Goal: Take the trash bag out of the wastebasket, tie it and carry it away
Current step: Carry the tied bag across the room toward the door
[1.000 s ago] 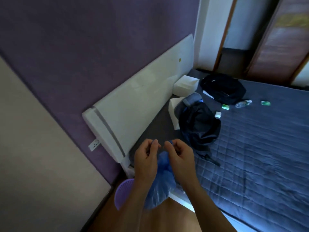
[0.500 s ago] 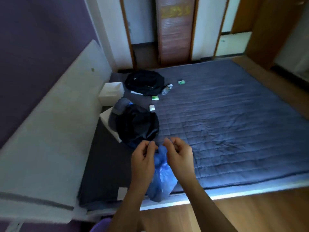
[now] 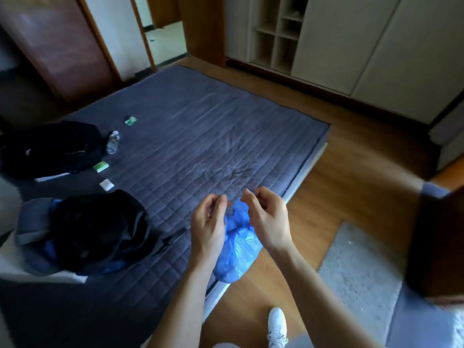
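Note:
A small blue plastic trash bag (image 3: 237,249) hangs in front of me over the bed's near edge. My left hand (image 3: 209,224) pinches the bag's top on its left side. My right hand (image 3: 268,217) pinches the top on its right side, fingertips close to the left hand's. The bag's neck is bunched between the two hands. The wastebasket is out of view.
A bed with a quilted blue-grey cover (image 3: 200,136) fills the middle, with black bags (image 3: 98,227) (image 3: 50,146), a water bottle (image 3: 112,142) and small packets on it. Wooden floor (image 3: 351,187) and a grey rug (image 3: 361,270) lie to the right, a wardrobe (image 3: 351,38) beyond, an open doorway (image 3: 165,33) at the back.
My view has swung right, away from the headboard and the purple wastebasket, toward the room's far side. Both hands keep hold of the bag's top and stay close together.

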`<state>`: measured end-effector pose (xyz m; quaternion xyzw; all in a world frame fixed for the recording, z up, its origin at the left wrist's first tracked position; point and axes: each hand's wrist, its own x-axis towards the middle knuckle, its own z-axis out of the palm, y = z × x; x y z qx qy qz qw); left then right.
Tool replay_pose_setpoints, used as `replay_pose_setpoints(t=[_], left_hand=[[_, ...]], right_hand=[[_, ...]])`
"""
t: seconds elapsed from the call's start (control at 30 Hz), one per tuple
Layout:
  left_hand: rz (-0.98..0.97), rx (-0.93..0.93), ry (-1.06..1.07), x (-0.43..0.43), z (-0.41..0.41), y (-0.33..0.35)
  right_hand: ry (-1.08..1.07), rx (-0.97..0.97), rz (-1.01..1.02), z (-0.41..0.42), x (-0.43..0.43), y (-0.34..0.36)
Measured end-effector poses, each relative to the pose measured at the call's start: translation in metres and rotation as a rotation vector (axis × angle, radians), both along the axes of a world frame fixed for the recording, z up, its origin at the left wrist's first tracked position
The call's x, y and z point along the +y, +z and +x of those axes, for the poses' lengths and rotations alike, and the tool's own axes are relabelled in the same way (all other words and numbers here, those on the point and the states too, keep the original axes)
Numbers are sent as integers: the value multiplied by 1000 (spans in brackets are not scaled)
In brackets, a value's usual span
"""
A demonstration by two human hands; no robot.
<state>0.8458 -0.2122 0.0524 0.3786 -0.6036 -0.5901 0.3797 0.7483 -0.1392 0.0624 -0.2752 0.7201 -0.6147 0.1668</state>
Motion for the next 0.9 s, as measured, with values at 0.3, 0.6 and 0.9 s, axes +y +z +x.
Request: replay_pose_setpoints(t=[0.3,0.6,0.9], left_hand=[[-7,15,-375,48,-56,-4],[-77,62,-606,90,-128,-8],[-114,26,-648,135,-241,-8]], right_hand=[[-342,13,60,-25,76,0],[-605,25,-8,-75,140,-6],[-657,21,-44,-190,178,-19]])
